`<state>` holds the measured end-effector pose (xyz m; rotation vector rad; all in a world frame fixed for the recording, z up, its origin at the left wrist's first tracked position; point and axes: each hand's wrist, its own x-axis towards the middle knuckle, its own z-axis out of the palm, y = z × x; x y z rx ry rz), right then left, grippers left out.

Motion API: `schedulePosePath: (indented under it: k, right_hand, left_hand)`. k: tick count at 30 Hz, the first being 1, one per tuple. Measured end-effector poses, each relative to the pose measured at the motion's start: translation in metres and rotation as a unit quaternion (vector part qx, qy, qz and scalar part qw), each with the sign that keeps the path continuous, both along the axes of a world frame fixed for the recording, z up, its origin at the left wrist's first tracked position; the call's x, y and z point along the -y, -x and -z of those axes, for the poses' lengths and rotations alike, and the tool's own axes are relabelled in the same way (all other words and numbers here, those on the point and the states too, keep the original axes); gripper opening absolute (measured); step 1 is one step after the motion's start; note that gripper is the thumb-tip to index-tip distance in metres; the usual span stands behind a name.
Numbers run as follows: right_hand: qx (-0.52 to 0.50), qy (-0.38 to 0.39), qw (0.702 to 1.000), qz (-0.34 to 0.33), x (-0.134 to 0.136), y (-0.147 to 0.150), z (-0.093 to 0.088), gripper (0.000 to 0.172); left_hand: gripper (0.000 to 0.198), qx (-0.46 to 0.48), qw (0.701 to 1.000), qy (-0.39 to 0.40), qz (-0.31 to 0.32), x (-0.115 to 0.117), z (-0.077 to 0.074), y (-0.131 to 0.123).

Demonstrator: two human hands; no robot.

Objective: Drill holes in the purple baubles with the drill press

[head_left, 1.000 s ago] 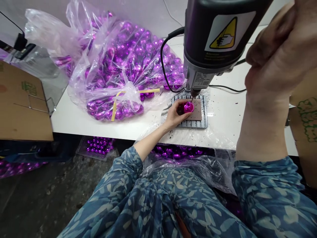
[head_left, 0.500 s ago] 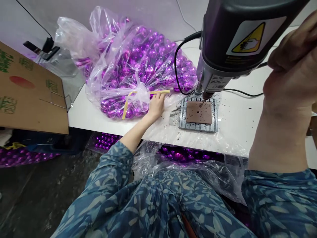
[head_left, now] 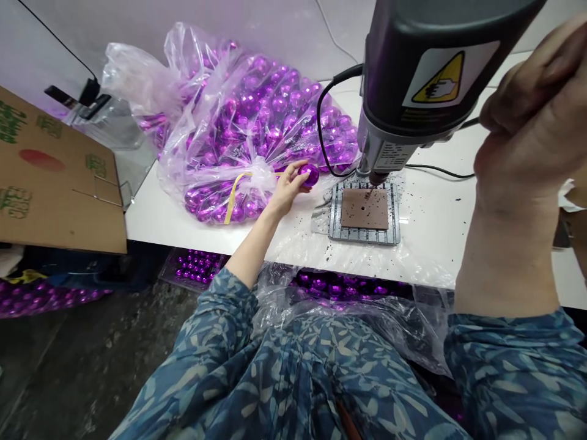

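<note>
A shiny purple ball is between the fingers of my left hand, just above the white table beside the knotted clear bag. That bag is full of purple balls, and a yellow strip hangs at its knot. At the upper right my right hand is raised beside the black drill press, its fingers curled; what they hold is hidden. Under the drill bit lies a brown block with a small hole, on a grey metal base plate.
A cardboard box stands at the left. Black cables run beside and behind the drill. Dark shavings are scattered around the base. Clear plastic drapes below the table's front edge, near more purple balls.
A purple ball now shows in my left hand, which has turned slightly at the bag's knot. The yellow strip's right end is less visible. The view has shifted slightly.
</note>
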<state>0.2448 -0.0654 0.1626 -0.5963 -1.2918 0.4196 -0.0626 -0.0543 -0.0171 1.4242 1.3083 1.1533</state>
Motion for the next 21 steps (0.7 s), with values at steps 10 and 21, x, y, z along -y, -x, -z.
schedulePosePath:
  k: [10, 21]
  right_hand:
    - [-0.085, -0.005, 0.996, 0.020, -0.018, 0.003, 0.005, 0.078]
    - [-0.124, 0.016, 0.992, 0.016, -0.003, 0.014, -0.007, 0.076]
  left_hand:
    - [0.068, 0.203, 0.965, 0.131, 0.105, 0.051, 0.001, -0.064]
    - [0.038, 0.120, 0.990, 0.043, 0.056, 0.026, 0.039, -0.097]
